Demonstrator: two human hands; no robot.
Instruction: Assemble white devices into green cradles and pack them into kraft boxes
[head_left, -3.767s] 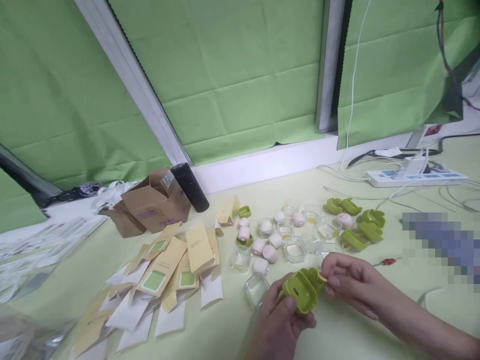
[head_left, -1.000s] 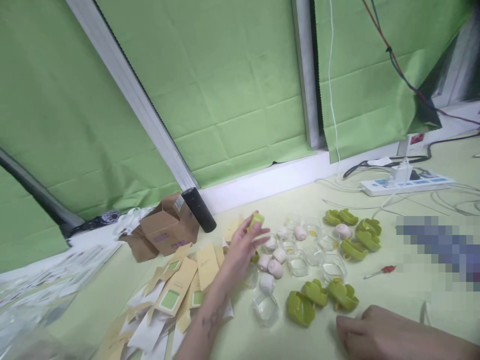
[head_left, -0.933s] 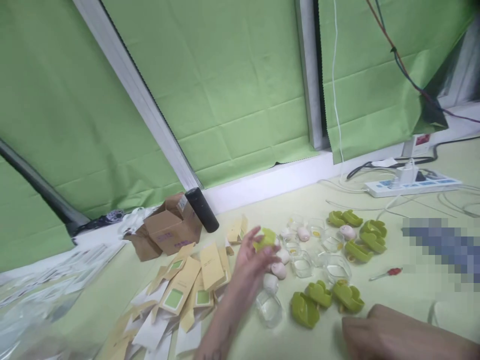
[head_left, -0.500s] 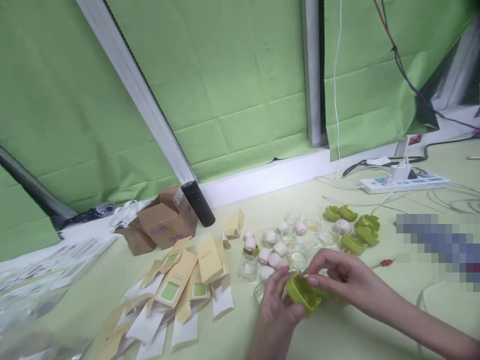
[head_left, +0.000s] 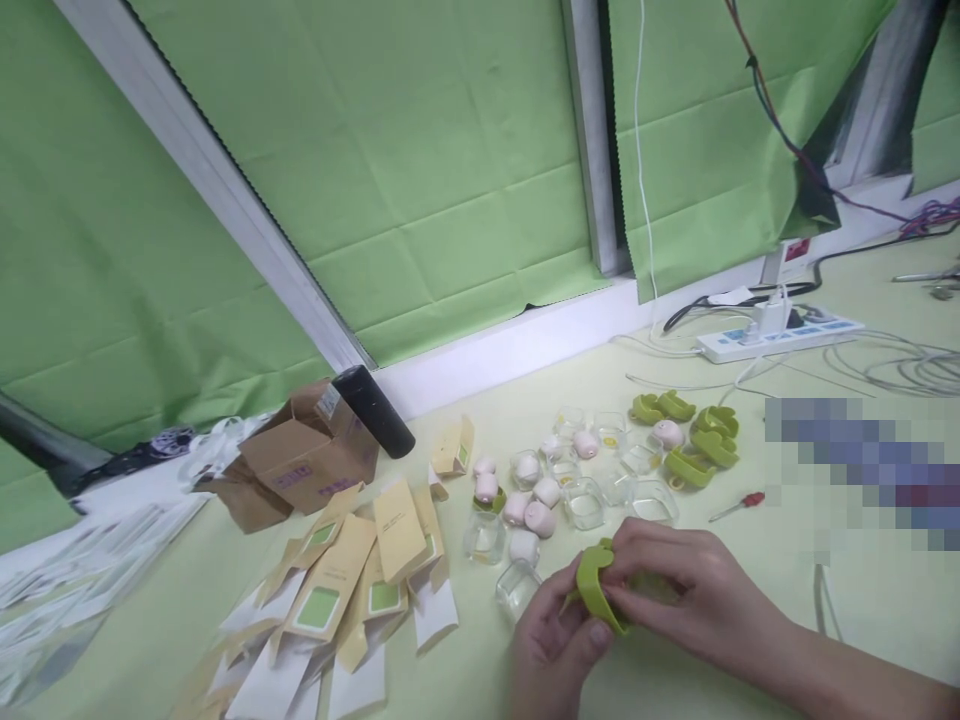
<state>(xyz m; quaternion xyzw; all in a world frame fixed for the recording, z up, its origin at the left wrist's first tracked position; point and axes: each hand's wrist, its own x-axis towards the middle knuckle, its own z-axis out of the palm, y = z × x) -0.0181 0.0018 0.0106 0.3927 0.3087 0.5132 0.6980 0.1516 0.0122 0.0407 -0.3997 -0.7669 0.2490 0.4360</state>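
Note:
My left hand [head_left: 551,635] grips a green, soft-looking sleeve [head_left: 596,585] by its left side, thumb in front and fingers behind. From the right, my right hand [head_left: 686,580] has its fingertips closed at the same sleeve's inner side. The right fingertips are partly hidden, and I cannot tell whether they hold anything else. Just beyond my hands are pale pink rounded pieces [head_left: 539,518] and clear square cups [head_left: 517,588]. More green sleeves [head_left: 690,467] lie in a cluster behind my right hand.
Opened tan and white cartons [head_left: 337,580] are heaped at the left. Behind them are a brown cardboard box [head_left: 307,460] and a black cylinder [head_left: 373,410]. A red-handled screwdriver [head_left: 739,506] lies right of the cups. Cables surround a white power strip [head_left: 780,338] at the back right.
The green sleeve has turned in my hands, so its outer band faces me more than its open hollow. My right fingers have shifted lower along it. The view has swung slightly right.

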